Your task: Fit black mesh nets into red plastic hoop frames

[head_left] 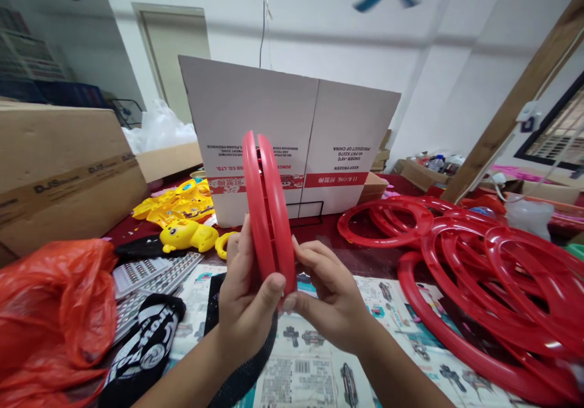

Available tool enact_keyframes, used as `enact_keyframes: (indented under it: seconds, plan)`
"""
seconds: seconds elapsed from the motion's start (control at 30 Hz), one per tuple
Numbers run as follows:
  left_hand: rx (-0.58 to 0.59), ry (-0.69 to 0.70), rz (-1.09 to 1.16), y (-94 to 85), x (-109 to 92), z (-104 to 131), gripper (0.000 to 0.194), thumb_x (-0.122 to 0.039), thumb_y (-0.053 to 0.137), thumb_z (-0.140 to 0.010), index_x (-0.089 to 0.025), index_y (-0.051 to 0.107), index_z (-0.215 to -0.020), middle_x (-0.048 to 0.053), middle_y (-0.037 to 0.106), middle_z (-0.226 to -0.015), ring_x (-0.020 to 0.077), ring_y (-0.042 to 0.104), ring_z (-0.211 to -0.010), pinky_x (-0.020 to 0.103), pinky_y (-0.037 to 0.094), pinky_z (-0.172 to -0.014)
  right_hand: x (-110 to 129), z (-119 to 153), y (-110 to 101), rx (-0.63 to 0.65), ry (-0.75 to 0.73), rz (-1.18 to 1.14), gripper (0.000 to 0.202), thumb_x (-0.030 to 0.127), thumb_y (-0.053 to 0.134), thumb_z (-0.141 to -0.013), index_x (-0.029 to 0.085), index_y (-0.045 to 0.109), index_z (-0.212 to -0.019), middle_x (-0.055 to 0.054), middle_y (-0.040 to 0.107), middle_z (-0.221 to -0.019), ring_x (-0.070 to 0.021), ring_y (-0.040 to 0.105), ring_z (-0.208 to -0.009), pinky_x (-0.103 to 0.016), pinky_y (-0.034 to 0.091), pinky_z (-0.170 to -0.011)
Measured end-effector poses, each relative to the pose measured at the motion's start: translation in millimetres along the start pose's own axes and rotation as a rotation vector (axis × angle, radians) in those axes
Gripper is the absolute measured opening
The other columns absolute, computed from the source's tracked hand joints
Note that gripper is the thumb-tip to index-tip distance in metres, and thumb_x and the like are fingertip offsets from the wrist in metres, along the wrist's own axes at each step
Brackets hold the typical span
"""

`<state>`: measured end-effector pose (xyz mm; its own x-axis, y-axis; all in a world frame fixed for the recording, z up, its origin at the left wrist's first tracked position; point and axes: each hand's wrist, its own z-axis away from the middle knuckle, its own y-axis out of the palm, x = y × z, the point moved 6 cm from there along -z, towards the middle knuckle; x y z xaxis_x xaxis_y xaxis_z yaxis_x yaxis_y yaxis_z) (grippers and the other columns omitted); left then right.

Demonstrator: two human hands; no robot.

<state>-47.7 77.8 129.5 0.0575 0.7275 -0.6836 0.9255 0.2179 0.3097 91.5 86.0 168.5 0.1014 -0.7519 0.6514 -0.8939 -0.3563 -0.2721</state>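
Two red plastic ring halves [279, 213] stand edge-on and upright in front of me, face to face with a narrow dark gap between them. My left hand [241, 304] wraps round their lower left side, its thumb pressed across the near edge. At the lower right, my right hand [335, 298] pinches the right half with thumb and bent fingers. Small parts inside the gap are too small to make out. Printed cardboard [301, 365] and a piece of black mesh fabric [241, 371] lie on the table below my hands.
Several red rings [456, 256] are piled at the right. A white carton panel [356, 116] stands behind. To the left are yellow toy parts [187, 235], trays of small metal pieces [168, 274], black printed cloth [146, 347], an orange plastic bag [59, 311] and a cardboard box [64, 146].
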Motion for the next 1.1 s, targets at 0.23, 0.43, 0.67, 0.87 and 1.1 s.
enact_keyframes:
  seconds: [0.23,0.43,0.67,0.87,1.1]
  plan:
    - [0.000,-0.032,0.013,0.7,3.8,2.5,0.071,-0.049,0.069,-0.083,-0.026,0.044,-0.145,0.010,0.055,-0.138,0.0304,0.047,-0.129,0.042,0.044,-0.106,5.2,-1.4,-0.4,0.015,-0.055,0.055,0.053,0.027,0.076,-0.081,0.028,0.058,-0.131,-0.008,0.058,-0.110,-0.0191,0.058,-0.102,-0.035,0.053,-0.091]
    - [-0.010,-0.027,-0.001,-0.4,5.6,3.4,0.070,-0.049,0.069,-0.082,-0.027,0.045,-0.144,0.010,0.056,-0.137,0.0313,0.048,-0.128,0.048,0.041,-0.108,7.3,-1.2,-2.0,0.013,-0.081,0.081,0.057,0.026,0.077,-0.080,0.030,0.056,-0.133,-0.008,0.057,-0.114,-0.0192,0.058,-0.103,-0.034,0.053,-0.089]
    - [-0.012,-0.026,0.014,0.0,1.1,3.2,0.071,-0.048,0.071,-0.081,-0.024,0.046,-0.144,0.011,0.059,-0.129,0.0312,0.048,-0.127,0.048,0.039,-0.110,9.2,-3.1,-3.1,0.004,-0.091,0.059,0.057,0.024,0.077,-0.080,0.033,0.056,-0.133,-0.006,0.056,-0.111,-0.0178,0.058,-0.103,-0.032,0.052,-0.088]
    - [-0.011,-0.030,0.030,0.5,3.5,3.6,0.071,-0.048,0.071,-0.081,-0.025,0.047,-0.143,0.011,0.058,-0.133,0.0314,0.050,-0.125,0.048,0.040,-0.108,11.2,-3.1,-2.8,0.047,-0.076,0.106,0.051,0.023,0.076,-0.081,0.026,0.059,-0.129,-0.007,0.059,-0.107,-0.0178,0.059,-0.097,-0.031,0.053,-0.084]
    - [0.018,-0.018,0.019,-2.5,4.3,9.4,0.073,-0.049,0.070,-0.081,-0.025,0.044,-0.145,0.011,0.054,-0.139,0.0329,0.047,-0.128,0.050,0.039,-0.108,17.8,-3.2,-2.4,0.032,-0.146,0.142,0.053,0.021,0.077,-0.080,0.026,0.056,-0.128,-0.007,0.058,-0.107,-0.0179,0.059,-0.097,-0.031,0.054,-0.083]
